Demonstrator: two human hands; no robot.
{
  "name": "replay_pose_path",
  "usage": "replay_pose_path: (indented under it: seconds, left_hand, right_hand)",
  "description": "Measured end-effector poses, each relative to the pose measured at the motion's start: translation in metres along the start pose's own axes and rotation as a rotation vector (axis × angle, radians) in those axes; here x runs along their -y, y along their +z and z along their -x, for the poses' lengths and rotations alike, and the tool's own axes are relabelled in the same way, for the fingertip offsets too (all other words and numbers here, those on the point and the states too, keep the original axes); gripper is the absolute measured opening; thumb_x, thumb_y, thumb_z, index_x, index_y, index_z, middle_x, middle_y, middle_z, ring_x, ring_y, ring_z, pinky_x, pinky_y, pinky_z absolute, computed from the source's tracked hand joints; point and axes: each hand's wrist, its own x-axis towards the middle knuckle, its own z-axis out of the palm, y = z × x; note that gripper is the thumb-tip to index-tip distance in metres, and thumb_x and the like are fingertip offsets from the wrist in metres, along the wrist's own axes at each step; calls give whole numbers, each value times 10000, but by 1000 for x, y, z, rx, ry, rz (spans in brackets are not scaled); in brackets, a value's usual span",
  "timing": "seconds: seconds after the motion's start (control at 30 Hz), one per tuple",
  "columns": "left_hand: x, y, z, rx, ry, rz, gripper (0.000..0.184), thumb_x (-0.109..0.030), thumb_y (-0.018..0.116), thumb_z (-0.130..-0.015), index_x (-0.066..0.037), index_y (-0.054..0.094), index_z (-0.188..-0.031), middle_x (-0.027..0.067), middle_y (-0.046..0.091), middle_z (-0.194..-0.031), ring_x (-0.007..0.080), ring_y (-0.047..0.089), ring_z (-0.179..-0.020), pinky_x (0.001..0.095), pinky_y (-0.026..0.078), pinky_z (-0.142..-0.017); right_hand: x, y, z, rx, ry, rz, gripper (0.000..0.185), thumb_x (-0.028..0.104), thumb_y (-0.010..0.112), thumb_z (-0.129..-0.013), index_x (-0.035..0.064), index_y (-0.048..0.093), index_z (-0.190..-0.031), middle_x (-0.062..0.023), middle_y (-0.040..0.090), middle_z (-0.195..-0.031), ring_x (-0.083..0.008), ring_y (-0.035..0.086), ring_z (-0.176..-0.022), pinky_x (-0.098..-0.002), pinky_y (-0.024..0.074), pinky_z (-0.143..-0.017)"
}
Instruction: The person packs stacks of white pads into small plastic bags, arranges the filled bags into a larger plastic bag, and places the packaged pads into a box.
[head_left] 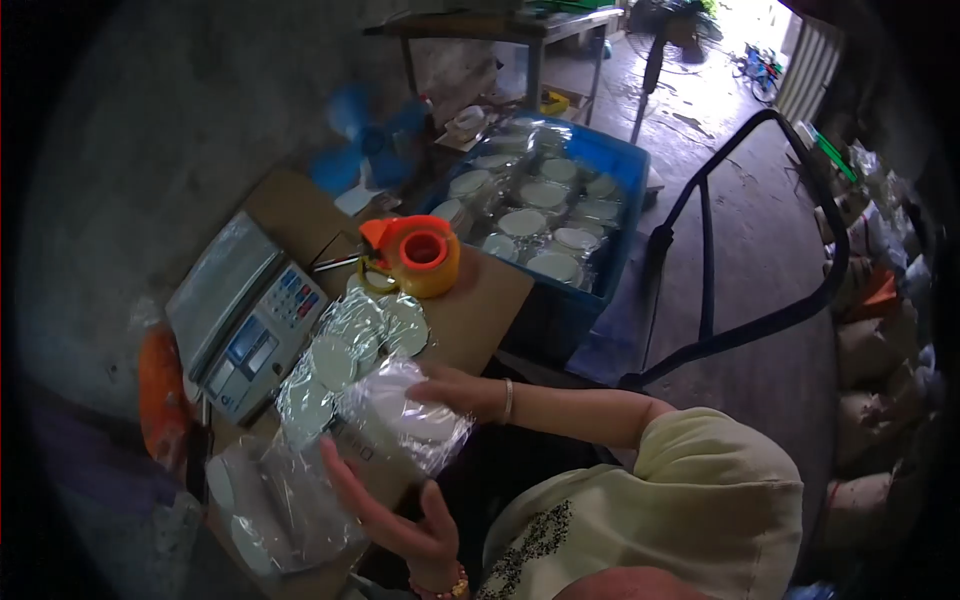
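My right hand (pixel 455 393) has its fingers on a clear plastic-wrapped packet of pale round discs (pixel 425 415), near the table's edge. Lower down, my left hand (pixel 400 530) has thumb and fingers spread, with nothing gripped, beside the packet and a clear plastic bag (pixel 300 500). More wrapped pale discs (pixel 335 362) lie just beyond the packet. Behind them stands an orange and yellow tape dispenser (pixel 425 262). A digital scale (pixel 250 345) with a keypad and small display sits to the left of the discs.
A blue crate (pixel 625 210) beyond the table holds many wrapped discs. A blue fan (pixel 370 140) stands near the wall. A black tubular frame (pixel 707 260) rises at the right. Filled sacks (pixel 865 400) line the far right. A standing fan (pixel 670 35) and bench (pixel 480 28) are behind.
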Motion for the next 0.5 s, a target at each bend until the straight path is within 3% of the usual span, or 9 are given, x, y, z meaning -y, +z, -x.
replay_pose_path:
  seconds: [0.07,0.1,0.2,0.23,0.27,0.37,0.4,0.43,0.5]
  left_hand:
    - [0,-33,18,-1,397,-149,708,-358,625,-955,-1,332,-1491,288,375,-1497,463,405,-1365,543,350,-1123]
    - [-8,-48,21,12,523,-274,661,-393,639,-948,-30,404,-1448,273,430,-1455,487,428,-1329,574,361,-1103]
    - [10,-54,8,-71,-150,-629,482,-234,687,-916,-69,516,-1335,211,508,-1384,405,502,-1270,507,426,-1028]
    - [41,-57,24,37,-283,-634,416,-199,678,-917,-56,552,-1287,194,551,-1339,378,534,-1239,477,450,-987]
    - [69,-60,41,130,-404,-614,351,-163,670,-918,-43,588,-1238,176,594,-1294,351,566,-1209,447,475,-947]
    - [83,-54,44,108,-597,-463,231,-136,646,-935,-16,643,-1133,160,665,-1154,323,634,-1091,403,512,-866]
    - [79,-53,39,-108,-624,-61,203,-127,649,-931,-16,654,-1100,147,669,-1071,313,642,-1012,402,514,-829]
    - [75,-52,36,-320,-608,348,175,-119,653,-926,-16,665,-1067,133,672,-987,303,650,-932,401,515,-792]
    - [72,-56,29,-458,-537,467,167,-116,654,-926,-28,676,-1067,128,654,-931,290,641,-867,386,513,-766]
  right_hand:
    - [1,1,1,8,6,-234,514,298,645,-974,10,497,-1373,-65,630,-1228,-116,621,-1054,-285,526,-877]
    - [4,-3,1,-3,69,-153,510,303,645,-972,9,506,-1364,-63,643,-1207,-119,634,-1031,-288,535,-860]
    - [23,20,5,9,77,-88,482,306,635,-959,2,537,-1321,-77,670,-1140,-154,673,-975,-305,559,-830]
    - [18,17,3,-69,118,28,477,311,609,-970,6,534,-1329,-93,667,-1145,-166,675,-983,-309,561,-829]
    - [7,11,0,-2,198,-134,525,344,583,-981,1,498,-1369,-116,656,-1183,-188,677,-1017,-321,568,-844]
    - [7,43,-12,78,203,-218,583,417,527,-994,-25,492,-1371,-140,653,-1203,-219,680,-1046,-344,574,-868]
    - [8,54,-14,46,204,-178,581,428,517,-996,-25,507,-1359,-137,655,-1197,-216,680,-1041,-341,572,-860]
    - [1,42,-26,239,197,-105,534,375,559,-986,-27,528,-1335,-119,657,-1184,-191,671,-1018,-324,560,-840]
    - [6,69,-32,240,79,374,499,311,642,-949,-24,555,-1307,-98,661,-1155,-148,644,-1001,-297,534,-833]
